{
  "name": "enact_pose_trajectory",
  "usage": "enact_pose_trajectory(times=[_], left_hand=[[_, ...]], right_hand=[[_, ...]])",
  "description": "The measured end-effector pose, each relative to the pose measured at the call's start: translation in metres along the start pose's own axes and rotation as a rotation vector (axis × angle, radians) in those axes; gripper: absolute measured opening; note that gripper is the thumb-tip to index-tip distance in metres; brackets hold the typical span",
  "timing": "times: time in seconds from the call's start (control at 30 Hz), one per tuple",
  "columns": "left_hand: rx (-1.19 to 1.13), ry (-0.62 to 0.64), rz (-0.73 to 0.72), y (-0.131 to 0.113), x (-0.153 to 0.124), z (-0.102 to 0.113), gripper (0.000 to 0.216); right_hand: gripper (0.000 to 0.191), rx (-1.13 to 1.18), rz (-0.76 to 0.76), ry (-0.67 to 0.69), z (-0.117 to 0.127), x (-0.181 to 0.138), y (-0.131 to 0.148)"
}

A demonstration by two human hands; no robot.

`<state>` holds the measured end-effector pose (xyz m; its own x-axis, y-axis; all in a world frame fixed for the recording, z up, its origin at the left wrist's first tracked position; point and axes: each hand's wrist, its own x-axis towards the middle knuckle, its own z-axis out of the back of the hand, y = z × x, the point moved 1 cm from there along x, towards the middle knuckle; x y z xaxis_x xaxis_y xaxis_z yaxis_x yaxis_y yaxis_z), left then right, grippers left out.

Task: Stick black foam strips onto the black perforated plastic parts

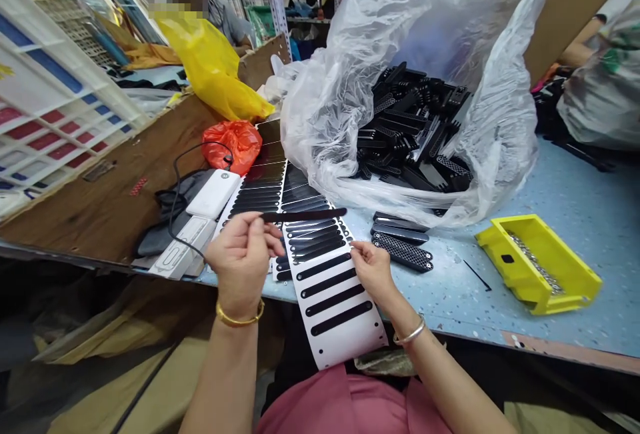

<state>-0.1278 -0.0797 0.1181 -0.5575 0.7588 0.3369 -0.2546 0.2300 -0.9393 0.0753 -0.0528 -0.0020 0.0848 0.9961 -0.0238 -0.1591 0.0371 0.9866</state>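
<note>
My left hand (244,247) pinches one end of a thin black strip (310,215), which points right above the sheets. With its thumb and fingertips closed on the right edge, my right hand (374,270) holds a white backing sheet (345,344). That sheet carries rows of black adhesive strips and hangs over the table's front edge toward my lap. Behind it lie more strip sheets (260,184), partly overlapping. Just beyond my right hand, several black handle-like pieces (403,247) rest side by side, some with a mesh-patterned face.
A large clear plastic bag (330,121) holds a heap of black parts (415,127). A yellow bin (540,264) with small metal pieces stands at right. At left are a white power bank (214,193), a white box (183,247), a red bag (233,146) and a wooden board (100,174). Another person sits beyond.
</note>
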Motion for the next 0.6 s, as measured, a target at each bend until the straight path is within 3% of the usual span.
enact_pose_trajectory(times=[0.13, 0.2, 0.3, 0.37, 0.5, 0.6], left_hand=[[-0.028, 0.190, 0.058, 0.019, -0.026, -0.024, 0.013], [-0.024, 0.258, 0.057, 0.027, -0.037, -0.036, 0.015], [0.012, 0.370, 0.015, 0.031, -0.051, -0.052, 0.017], [0.049, 0.454, -0.049, 0.029, -0.058, -0.062, 0.018], [0.090, 0.612, -0.167, 0.026, -0.071, -0.078, 0.021], [0.019, 0.723, -0.032, 0.032, -0.072, -0.085, 0.028]], right_hand=[[0.018, -0.120, 0.188, -0.028, 0.026, -0.008, 0.018], [0.026, 0.023, 0.076, -0.028, 0.046, -0.011, 0.030], [0.048, 0.341, -0.227, 0.089, 0.075, -0.015, 0.044], [0.050, 0.440, -0.323, 0.137, 0.091, -0.017, 0.051], [0.034, 0.457, -0.307, 0.035, 0.118, -0.022, 0.051], [0.031, 0.415, -0.248, -0.087, 0.140, -0.024, 0.046]])
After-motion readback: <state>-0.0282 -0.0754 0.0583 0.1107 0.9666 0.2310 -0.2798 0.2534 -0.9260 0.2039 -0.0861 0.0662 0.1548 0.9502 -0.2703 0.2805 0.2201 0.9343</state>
